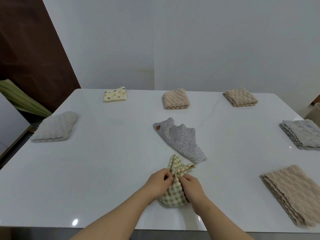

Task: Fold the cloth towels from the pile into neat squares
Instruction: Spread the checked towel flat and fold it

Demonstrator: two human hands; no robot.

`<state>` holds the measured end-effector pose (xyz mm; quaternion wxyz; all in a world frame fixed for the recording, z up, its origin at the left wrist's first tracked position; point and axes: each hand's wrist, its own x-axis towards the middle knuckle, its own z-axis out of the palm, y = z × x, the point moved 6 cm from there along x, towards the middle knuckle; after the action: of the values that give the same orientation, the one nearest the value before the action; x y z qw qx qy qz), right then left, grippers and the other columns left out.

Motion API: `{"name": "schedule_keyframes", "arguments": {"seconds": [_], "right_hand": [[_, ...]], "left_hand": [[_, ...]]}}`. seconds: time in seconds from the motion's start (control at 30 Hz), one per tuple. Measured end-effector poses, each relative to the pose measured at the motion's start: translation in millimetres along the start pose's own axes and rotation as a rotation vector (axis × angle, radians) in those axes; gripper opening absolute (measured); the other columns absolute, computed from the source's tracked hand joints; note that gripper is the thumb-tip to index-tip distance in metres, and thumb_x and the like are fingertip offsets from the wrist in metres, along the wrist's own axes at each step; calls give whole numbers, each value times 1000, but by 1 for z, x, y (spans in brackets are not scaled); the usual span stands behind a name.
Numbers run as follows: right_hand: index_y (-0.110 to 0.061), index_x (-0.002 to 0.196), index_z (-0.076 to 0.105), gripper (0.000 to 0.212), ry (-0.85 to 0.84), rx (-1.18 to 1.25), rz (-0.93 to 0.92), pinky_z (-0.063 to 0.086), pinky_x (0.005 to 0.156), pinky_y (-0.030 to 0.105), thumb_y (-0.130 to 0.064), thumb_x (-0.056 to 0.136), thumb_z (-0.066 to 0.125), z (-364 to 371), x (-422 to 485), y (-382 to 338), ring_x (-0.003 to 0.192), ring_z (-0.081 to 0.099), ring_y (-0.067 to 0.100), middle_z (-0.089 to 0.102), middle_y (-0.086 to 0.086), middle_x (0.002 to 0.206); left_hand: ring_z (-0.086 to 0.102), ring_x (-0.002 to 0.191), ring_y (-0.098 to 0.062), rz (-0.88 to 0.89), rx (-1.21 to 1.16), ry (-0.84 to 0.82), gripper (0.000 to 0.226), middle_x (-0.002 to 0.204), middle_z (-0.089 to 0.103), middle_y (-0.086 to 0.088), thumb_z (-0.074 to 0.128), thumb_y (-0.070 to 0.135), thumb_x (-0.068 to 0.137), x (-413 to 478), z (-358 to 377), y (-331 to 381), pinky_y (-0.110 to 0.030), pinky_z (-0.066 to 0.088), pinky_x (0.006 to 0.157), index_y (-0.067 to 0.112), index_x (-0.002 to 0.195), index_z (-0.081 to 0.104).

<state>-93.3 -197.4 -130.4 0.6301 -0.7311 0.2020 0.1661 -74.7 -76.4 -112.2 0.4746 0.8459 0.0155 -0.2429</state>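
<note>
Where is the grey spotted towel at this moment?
Head view: the grey spotted towel lies crumpled at mid-table, slightly right of centre, just beyond the green checked towel gripped by the left hand and right hand.

Glossy smooth white table [107,163]; checked towel [171,196] nubbly soft cloth, spotted grey towel [181,141] thin matt cloth, beige stack [292,193] ribbed, crinkled cloth.

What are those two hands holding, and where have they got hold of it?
The green-checked towel. The left hand and the right hand pinch it close together at its bunched middle, with cloth poking out past them.
</note>
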Motion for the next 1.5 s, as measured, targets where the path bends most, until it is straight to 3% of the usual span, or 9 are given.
{"name": "schedule_keyframes", "arguments": {"seconds": [0.27,0.4,0.5,0.67,0.83,0.97,1.07,1.33,1.5], "right_hand": [[-15,63,43,28,-10,-76,-35,32,54,22,-19,88,55,4,2,3,56,37,10,43,-5,56],[-15,67,49,22,-29,-113,-28,38,61,29,-16,88,53,5,6,5,64,45,15,52,0,64],[-16,68,53,20,-46,-141,-31,38,62,31,-13,87,51,6,7,6,65,46,16,53,0,66],[-13,67,47,22,-48,-83,-23,33,51,24,-10,88,51,4,6,4,55,39,12,45,-1,59],[-14,66,46,23,-37,-68,-30,33,57,21,-8,88,50,1,6,1,60,39,11,45,-4,61],[-14,67,46,23,-15,-82,-43,32,57,21,-7,88,47,-1,4,-2,63,39,11,46,-3,65],[-14,66,41,25,5,-84,-38,26,54,22,-6,89,45,-3,5,-3,61,33,11,40,-3,64],[-11,68,42,23,144,1,-1,32,61,27,-5,89,42,-18,13,2,64,36,17,42,3,66],[-9,81,50,15,205,126,58,43,71,36,-16,93,45,-23,17,8,71,51,23,55,9,78]], "left_hand": [[43,71,-7,-101,-46,92,19,82,50,6,38,20,96,3,-7,-12,-19,35,61,23,79,45],[47,71,-7,15,18,60,3,81,52,6,47,24,93,1,-3,-3,-18,36,62,22,91,47],[39,60,-3,89,131,58,13,67,43,10,48,22,94,-1,0,0,-17,32,56,28,82,44],[46,72,-10,-8,-11,54,18,80,54,5,43,19,95,2,-3,-7,-19,36,61,29,81,49],[50,77,-14,-88,-189,113,21,85,58,3,41,17,95,4,-13,-15,-22,38,63,27,80,50],[57,83,-21,-117,-277,192,21,92,61,-5,42,14,95,5,-32,-25,-36,53,76,24,80,52],[56,74,-18,-128,-331,241,20,90,60,-7,42,12,96,5,-47,-32,-29,53,68,19,80,52],[51,67,-18,-135,-169,351,21,76,58,-4,43,12,94,0,-76,-52,-29,43,63,22,77,50],[53,75,-23,-200,-55,449,12,91,55,-8,42,15,94,-1,-87,-62,-31,41,65,21,84,46]]}}
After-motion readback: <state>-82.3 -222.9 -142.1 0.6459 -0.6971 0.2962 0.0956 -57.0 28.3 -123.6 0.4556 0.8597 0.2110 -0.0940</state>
